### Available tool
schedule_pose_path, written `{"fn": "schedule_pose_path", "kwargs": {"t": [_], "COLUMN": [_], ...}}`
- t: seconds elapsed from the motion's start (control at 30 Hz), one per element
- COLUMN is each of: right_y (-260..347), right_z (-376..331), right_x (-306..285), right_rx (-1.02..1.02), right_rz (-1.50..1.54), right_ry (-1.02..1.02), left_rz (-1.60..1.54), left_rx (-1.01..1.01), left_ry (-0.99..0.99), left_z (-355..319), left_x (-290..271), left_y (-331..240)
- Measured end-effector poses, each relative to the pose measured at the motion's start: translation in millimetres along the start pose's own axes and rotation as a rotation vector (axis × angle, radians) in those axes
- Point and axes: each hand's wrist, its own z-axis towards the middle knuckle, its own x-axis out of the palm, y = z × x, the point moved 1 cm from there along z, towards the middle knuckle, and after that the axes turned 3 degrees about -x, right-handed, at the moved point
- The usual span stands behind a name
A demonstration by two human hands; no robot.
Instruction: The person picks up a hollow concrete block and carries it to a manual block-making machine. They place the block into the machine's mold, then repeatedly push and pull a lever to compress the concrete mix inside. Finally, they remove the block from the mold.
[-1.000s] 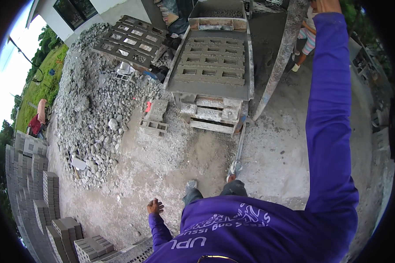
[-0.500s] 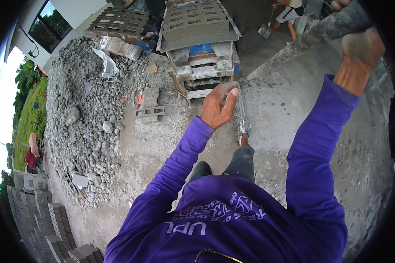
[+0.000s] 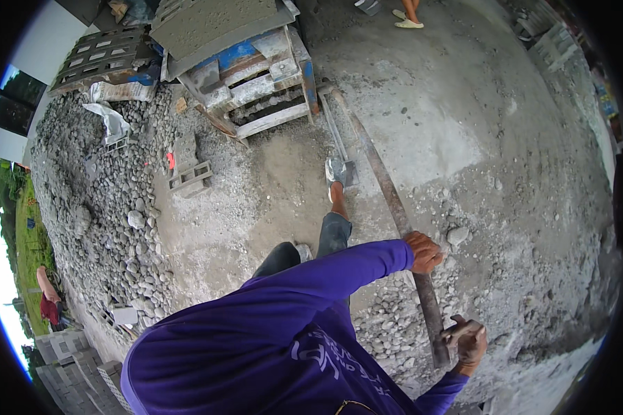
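Hands first: my left hand (image 3: 422, 250) is wrapped tight around a long rusty metal bar (image 3: 394, 200), up near where my purple sleeve (image 3: 325, 277) ends. My right hand (image 3: 469, 340) is closed on the low end of the same bar, close to me. It may be holding a small stick part there, but I cannot tell for sure.

The bar slants away from me across the dusty ground (image 3: 464, 124). Its far end reaches the block machine (image 3: 249, 69), which has blue parts and a grey slab on top. My foot in a grey shoe (image 3: 335, 170) is stepping on a flat metal piece just beside the bar.

Small stones lie under the near end of the bar. A big pile of grey rocks (image 3: 104, 207) is on my left. One grey block with holes (image 3: 190, 174) sits by that pile, with a little red thing next to it. More blocks (image 3: 69, 353) are stacked at the lower left. Someone's feet in sandals (image 3: 408, 17) show at the top, well apart from me.
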Motion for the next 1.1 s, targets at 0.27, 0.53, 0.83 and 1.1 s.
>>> {"fn": "schedule_pose_path", "kwargs": {"t": [0.27, 0.53, 0.83, 1.1], "right_y": [-105.3, -167.7, -310.2, -438.8], "right_z": [309.6, 341.6, 319.5, 319.2], "right_x": [116.6, 189.2, 132.5, 73.2], "right_rx": [0.323, 0.611, 0.655, 0.638], "right_rz": [-1.0, -1.401, -1.436, -1.104], "right_ry": [0.172, 0.1, -0.1, -0.074], "left_rz": [0.026, -0.68, -0.245, 1.02], "left_rx": [0.068, 0.152, -1.041, -1.142], "left_ry": [0.022, -0.448, -0.962, -0.447], "left_z": [3.9, -47.1, -273.3, -477.0], "left_x": [1.6, -41.8, -152.2, -356.7], "left_y": [2.8, 15.4, 465.6, 803.2]}}
